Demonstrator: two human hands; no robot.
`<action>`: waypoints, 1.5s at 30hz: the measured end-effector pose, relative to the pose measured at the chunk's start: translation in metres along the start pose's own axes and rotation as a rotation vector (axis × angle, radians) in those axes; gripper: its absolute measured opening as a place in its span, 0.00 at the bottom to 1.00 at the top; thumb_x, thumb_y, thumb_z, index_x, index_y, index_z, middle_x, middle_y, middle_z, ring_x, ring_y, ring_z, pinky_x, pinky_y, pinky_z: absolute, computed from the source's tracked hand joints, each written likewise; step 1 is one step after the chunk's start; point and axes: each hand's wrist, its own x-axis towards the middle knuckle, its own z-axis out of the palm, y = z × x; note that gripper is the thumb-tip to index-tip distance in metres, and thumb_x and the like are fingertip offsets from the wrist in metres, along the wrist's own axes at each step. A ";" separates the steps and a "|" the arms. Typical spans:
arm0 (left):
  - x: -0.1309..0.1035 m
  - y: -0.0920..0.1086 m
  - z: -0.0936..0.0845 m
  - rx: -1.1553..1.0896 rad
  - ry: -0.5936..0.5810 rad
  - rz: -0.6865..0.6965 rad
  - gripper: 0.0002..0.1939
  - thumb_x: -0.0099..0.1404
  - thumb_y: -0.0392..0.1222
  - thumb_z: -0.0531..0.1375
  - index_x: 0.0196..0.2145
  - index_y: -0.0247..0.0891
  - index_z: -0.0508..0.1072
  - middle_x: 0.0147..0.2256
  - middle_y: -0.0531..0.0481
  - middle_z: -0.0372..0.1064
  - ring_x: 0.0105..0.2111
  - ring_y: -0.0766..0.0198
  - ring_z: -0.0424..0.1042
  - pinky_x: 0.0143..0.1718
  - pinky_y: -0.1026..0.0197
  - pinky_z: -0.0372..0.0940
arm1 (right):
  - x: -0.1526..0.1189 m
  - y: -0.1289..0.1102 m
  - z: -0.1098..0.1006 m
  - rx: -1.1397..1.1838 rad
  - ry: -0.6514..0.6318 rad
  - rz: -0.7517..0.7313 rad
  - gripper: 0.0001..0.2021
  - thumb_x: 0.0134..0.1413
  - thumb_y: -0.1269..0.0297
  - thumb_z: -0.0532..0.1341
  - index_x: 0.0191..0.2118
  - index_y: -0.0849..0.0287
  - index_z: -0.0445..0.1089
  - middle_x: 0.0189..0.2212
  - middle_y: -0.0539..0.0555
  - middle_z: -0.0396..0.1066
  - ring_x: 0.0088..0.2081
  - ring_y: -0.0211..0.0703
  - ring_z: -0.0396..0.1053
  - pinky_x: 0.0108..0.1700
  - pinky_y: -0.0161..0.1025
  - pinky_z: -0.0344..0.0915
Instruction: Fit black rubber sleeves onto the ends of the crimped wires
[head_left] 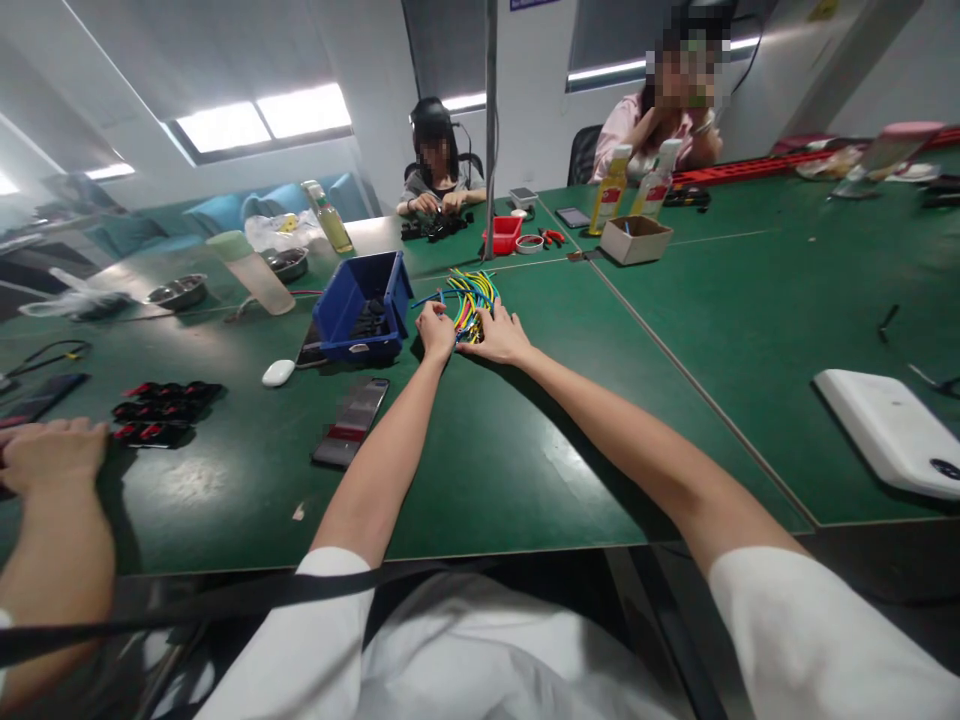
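Yellow and green wires (472,288): a loose bundle with blue and red strands, lying on the surface (517,450) well in from its near edge, beside the blue bin (345,343).
Left hand (436,331): fingers curled at the bundle's left side; the grip seems to pinch a blue strand, but I cannot tell for certain.
Right hand (502,333): grip partly spread over the bundle's near right side; whether it pinches any strand, I cannot tell.
Wire handling: probably light, bendy and a little springy, with slick covering and strands prone to tangle.
Wire hold: best near the gathered near ends, pinched gently.
Blue bin: dark parts (373,318) inside.
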 end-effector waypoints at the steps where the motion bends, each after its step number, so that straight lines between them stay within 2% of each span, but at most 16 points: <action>1: 0.000 0.000 0.001 -0.010 0.002 -0.009 0.14 0.59 0.25 0.51 0.37 0.39 0.69 0.41 0.45 0.73 0.47 0.57 0.70 0.52 0.56 0.60 | -0.001 -0.002 0.001 -0.013 0.000 0.009 0.52 0.45 0.30 0.59 0.68 0.62 0.50 0.70 0.75 0.36 0.70 0.70 0.39 0.65 0.68 0.38; 4: 0.001 0.000 0.004 -0.039 -0.017 -0.005 0.13 0.59 0.25 0.51 0.35 0.40 0.69 0.39 0.46 0.74 0.47 0.57 0.70 0.51 0.57 0.61 | -0.001 -0.005 0.002 -0.052 0.006 0.044 0.50 0.49 0.31 0.57 0.68 0.61 0.49 0.70 0.75 0.36 0.69 0.71 0.41 0.64 0.71 0.37; 10: 0.002 0.004 0.003 -0.085 -0.041 0.023 0.12 0.59 0.26 0.51 0.30 0.40 0.70 0.36 0.46 0.74 0.42 0.58 0.72 0.49 0.59 0.63 | 0.006 -0.011 0.004 -0.125 0.005 0.080 0.42 0.57 0.37 0.53 0.69 0.59 0.50 0.70 0.70 0.40 0.69 0.67 0.43 0.64 0.70 0.40; 15: 0.000 0.004 -0.002 -0.108 -0.018 0.015 0.12 0.59 0.26 0.51 0.29 0.39 0.70 0.36 0.46 0.74 0.41 0.59 0.72 0.47 0.60 0.63 | 0.024 -0.019 0.011 -0.182 0.017 0.108 0.38 0.63 0.41 0.49 0.70 0.60 0.48 0.71 0.69 0.39 0.69 0.65 0.43 0.65 0.66 0.43; 20: 0.000 0.004 -0.003 -0.118 0.000 0.016 0.12 0.59 0.26 0.52 0.30 0.39 0.70 0.36 0.46 0.74 0.40 0.59 0.72 0.46 0.60 0.64 | 0.042 -0.026 0.019 -0.185 0.037 0.173 0.36 0.64 0.45 0.48 0.70 0.60 0.48 0.71 0.67 0.39 0.70 0.65 0.43 0.66 0.64 0.43; 23: 0.000 0.005 -0.004 -0.117 0.014 0.024 0.13 0.59 0.25 0.51 0.30 0.39 0.70 0.36 0.46 0.73 0.40 0.58 0.72 0.47 0.59 0.64 | 0.046 -0.028 0.019 -0.150 0.109 0.158 0.34 0.63 0.46 0.51 0.69 0.59 0.53 0.71 0.64 0.42 0.70 0.63 0.40 0.67 0.64 0.38; 25: -0.001 0.006 -0.006 -0.117 0.026 0.030 0.13 0.58 0.25 0.51 0.31 0.40 0.70 0.36 0.46 0.73 0.42 0.58 0.72 0.49 0.58 0.63 | 0.045 -0.027 0.015 -0.095 0.214 0.140 0.31 0.62 0.51 0.52 0.67 0.60 0.57 0.70 0.62 0.46 0.71 0.59 0.40 0.68 0.61 0.36; 28: -0.004 0.009 -0.012 -0.126 0.041 0.045 0.15 0.58 0.23 0.50 0.32 0.40 0.70 0.38 0.45 0.72 0.44 0.57 0.72 0.51 0.57 0.62 | 0.040 -0.026 0.007 0.112 0.425 0.193 0.25 0.59 0.60 0.52 0.59 0.62 0.67 0.64 0.62 0.61 0.67 0.53 0.51 0.68 0.53 0.43; 31: -0.011 0.014 -0.019 -0.144 0.042 0.067 0.17 0.57 0.21 0.48 0.33 0.41 0.69 0.40 0.45 0.71 0.46 0.57 0.71 0.53 0.57 0.61 | 0.031 -0.025 0.001 0.344 0.556 0.322 0.22 0.58 0.62 0.49 0.51 0.65 0.72 0.51 0.65 0.73 0.56 0.53 0.67 0.60 0.48 0.57; 35: -0.025 0.021 -0.027 -0.173 0.007 0.130 0.19 0.55 0.20 0.48 0.33 0.41 0.68 0.42 0.44 0.70 0.47 0.58 0.70 0.52 0.58 0.62 | 0.016 -0.026 -0.002 0.460 0.572 0.377 0.23 0.61 0.58 0.44 0.45 0.63 0.73 0.42 0.63 0.77 0.43 0.50 0.74 0.49 0.44 0.66; 39: -0.040 0.026 -0.032 -0.196 -0.051 0.210 0.18 0.57 0.20 0.48 0.33 0.41 0.68 0.41 0.44 0.71 0.46 0.58 0.70 0.51 0.59 0.62 | 0.000 -0.031 -0.002 0.572 0.550 0.350 0.24 0.62 0.52 0.44 0.40 0.61 0.73 0.36 0.60 0.78 0.39 0.46 0.75 0.45 0.40 0.67; 45: -0.068 0.036 -0.041 -0.242 -0.153 0.322 0.18 0.54 0.19 0.48 0.31 0.40 0.68 0.39 0.46 0.72 0.45 0.59 0.71 0.49 0.59 0.64 | -0.023 -0.038 -0.003 0.717 0.469 0.256 0.21 0.59 0.47 0.50 0.34 0.60 0.71 0.30 0.55 0.76 0.34 0.43 0.73 0.42 0.39 0.67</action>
